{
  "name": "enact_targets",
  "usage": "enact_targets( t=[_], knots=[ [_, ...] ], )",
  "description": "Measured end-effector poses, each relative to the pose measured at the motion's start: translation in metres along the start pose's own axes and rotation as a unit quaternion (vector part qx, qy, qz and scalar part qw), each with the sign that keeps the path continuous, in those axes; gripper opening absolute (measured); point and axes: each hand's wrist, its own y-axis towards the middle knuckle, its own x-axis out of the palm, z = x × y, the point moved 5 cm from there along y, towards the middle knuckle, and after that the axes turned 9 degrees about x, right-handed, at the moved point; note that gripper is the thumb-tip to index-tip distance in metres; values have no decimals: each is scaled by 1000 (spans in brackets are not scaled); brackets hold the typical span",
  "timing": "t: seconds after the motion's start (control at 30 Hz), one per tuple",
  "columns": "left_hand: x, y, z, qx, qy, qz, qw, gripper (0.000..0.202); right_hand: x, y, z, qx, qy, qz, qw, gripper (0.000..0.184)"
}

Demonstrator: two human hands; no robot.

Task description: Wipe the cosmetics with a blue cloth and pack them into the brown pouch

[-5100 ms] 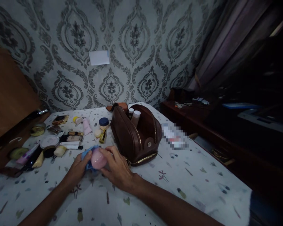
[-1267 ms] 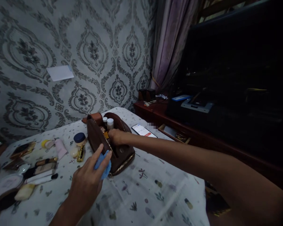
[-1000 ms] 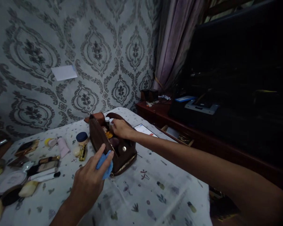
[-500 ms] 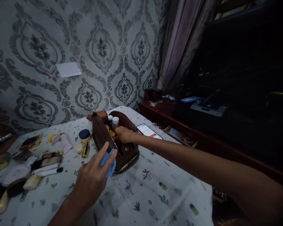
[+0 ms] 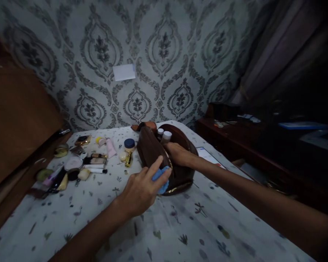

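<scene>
An open brown leather toiletry bag [image 5: 153, 153] stands on the patterned sheet [image 5: 180, 225], with two white-capped bottles [image 5: 164, 135] upright at its far end. My left hand [image 5: 142, 187] rests against the bag's near side, its fingers closed on a small blue cloth [image 5: 161, 178] with the forefinger stretched along the bag. My right hand [image 5: 179, 153] reaches across into the bag's mouth; its fingers are curled over the rim and partly hidden inside, and nothing can be made out in them.
Several cosmetics lie scattered to the left: a blue-lidded jar [image 5: 129, 144], a pink tube [image 5: 110, 147], a gold lipstick [image 5: 128, 160], compacts and pencils [image 5: 94, 165]. A phone [image 5: 207, 156] lies right of the bag. A wooden board [image 5: 19, 120] stands left, a dark cabinet [image 5: 262, 145] right.
The pink object that both hands held five seconds ago is gone from view. My right hand stays at the bag's mouth; the left keeps the cloth. The camera has swung left.
</scene>
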Motion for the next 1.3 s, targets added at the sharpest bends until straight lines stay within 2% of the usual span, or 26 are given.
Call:
enact_targets(
  t=[0.13,0.27,0.37,0.43,0.53,0.63,0.73,0.8,0.87,0.93,1.0,1.07,1.17,1.3],
  knots=[
    [-1,-5,-6,-9,-37,-8,999,77,2,-22,0,-72,29,3,997,28],
    [7,-24,-23,-63,-76,-24,995,82,11,-52,17,-77,37,82,993,27],
    [20,-45,-47,-123,-73,-79,987,76,26,-75,21,-120,59,103,986,30],
    [29,-63,-69,-175,-41,-128,975,67,32,-89,22,-139,76,170,973,32],
    [37,-93,-108,-288,29,-182,940,58,37,-110,22,-163,91,296,937,33],
    [39,-118,-135,-358,68,-197,910,56,44,-131,21,-163,86,361,914,33],
    [42,-131,-145,-369,69,-203,904,53,57,-149,16,-168,96,382,904,35],
    [43,-133,-146,-360,58,-210,907,50,69,-156,4,-194,109,369,902,36],
    [43,-134,-144,-343,45,-214,913,49,80,-156,-18,-246,122,330,903,39],
    [41,-136,-143,-330,33,-214,919,50,90,-150,-50,-339,126,262,895,37],
    [39,-140,-144,-324,16,-210,922,52,99,-134,-81,-366,162,185,897,37],
    [37,-145,-147,-326,-2,-197,924,50,107,-113,-108,-365,226,132,893,33],
    [32,-154,-158,-369,11,-163,915,52,127,-77,-139,-347,318,76,879,29],
    [31,-160,-168,-412,58,-180,891,49,158,-38,-153,-238,420,20,876,27]
  ],
)
